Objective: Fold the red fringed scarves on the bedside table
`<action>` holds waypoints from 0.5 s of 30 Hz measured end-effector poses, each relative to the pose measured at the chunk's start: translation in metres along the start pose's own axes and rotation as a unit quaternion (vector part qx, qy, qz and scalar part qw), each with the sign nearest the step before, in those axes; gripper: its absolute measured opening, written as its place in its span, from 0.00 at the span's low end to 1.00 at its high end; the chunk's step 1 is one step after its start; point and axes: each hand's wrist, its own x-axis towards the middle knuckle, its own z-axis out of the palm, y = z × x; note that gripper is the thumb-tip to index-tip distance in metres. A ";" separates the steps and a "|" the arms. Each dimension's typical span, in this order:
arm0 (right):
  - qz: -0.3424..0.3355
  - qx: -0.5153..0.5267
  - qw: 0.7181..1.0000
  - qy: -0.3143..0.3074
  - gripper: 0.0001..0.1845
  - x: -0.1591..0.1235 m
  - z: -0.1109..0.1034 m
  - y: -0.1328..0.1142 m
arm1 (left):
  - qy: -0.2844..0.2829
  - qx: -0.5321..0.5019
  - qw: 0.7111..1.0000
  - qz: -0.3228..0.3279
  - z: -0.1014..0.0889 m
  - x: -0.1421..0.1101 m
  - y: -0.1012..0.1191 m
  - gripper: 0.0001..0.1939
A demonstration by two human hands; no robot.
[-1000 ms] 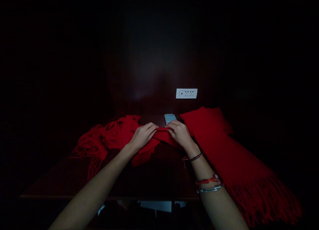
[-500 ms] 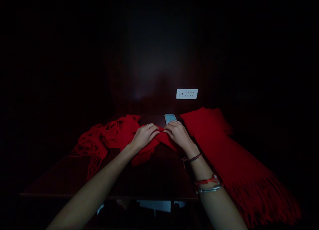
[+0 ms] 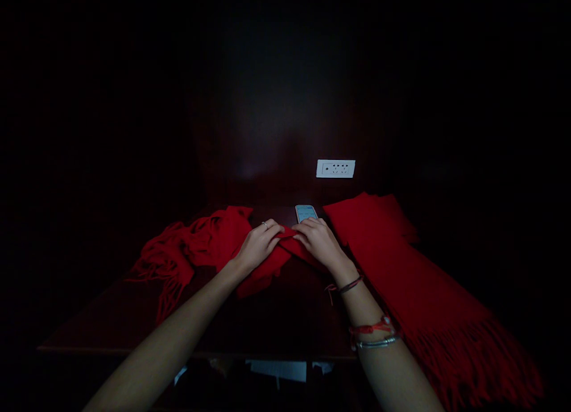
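Observation:
A red fringed scarf [image 3: 392,251] runs across the dark table, bunched at the left and spread flat at the right, where its tassels hang over the front edge. Whether both sides are one piece I cannot tell, as my hands and arms cover part of it. My left hand [image 3: 261,244] pinches a fold of red cloth at the middle, and a ring shows on one finger. Just beside it, my right hand [image 3: 317,241] pinches the same cloth, fingertips close to the left ones. A lit phone [image 3: 306,212] lies right behind my right hand, which partly hides it.
A white wall socket [image 3: 335,169] sits on the dark back panel above the phone. Below the front edge of the table [image 3: 285,335] are pale papers [image 3: 279,369]. The surroundings are very dark.
Both hands stay nearly in place on the cloth. The fold between them has shifted slightly, with a little more red showing between the fingertips.

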 end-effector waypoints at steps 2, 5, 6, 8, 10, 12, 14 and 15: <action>0.010 -0.008 1.000 -0.007 0.06 0.001 0.000 -0.001 | 0.001 -0.016 1.000 0.002 0.000 0.001 0.002 0.06; 0.022 -0.004 1.000 0.007 0.04 0.000 0.000 0.000 | 0.001 -0.029 1.000 0.003 0.000 0.001 0.005 0.04; 0.026 -0.001 1.000 0.014 0.04 0.000 0.000 0.001 | -0.003 -0.025 1.000 0.004 0.000 0.001 0.006 0.04; 0.031 0.007 0.999 0.023 0.04 0.000 0.000 0.002 | -0.012 0.001 1.000 0.009 0.000 0.002 0.007 0.07; 0.032 0.011 0.999 0.027 0.03 0.000 0.001 0.004 | -0.015 0.029 0.999 0.019 0.000 0.002 0.007 0.09; 0.035 0.015 0.999 0.031 0.01 0.000 0.002 0.005 | -0.010 0.040 0.999 0.031 0.000 0.002 0.006 0.10; 0.038 0.025 0.998 0.030 0.01 0.000 0.002 0.006 | -0.008 0.033 0.999 0.040 0.000 0.002 0.004 0.10; 0.038 0.035 0.998 0.028 0.02 0.000 0.001 0.006 | -0.007 0.027 0.999 0.043 0.000 0.002 0.004 0.09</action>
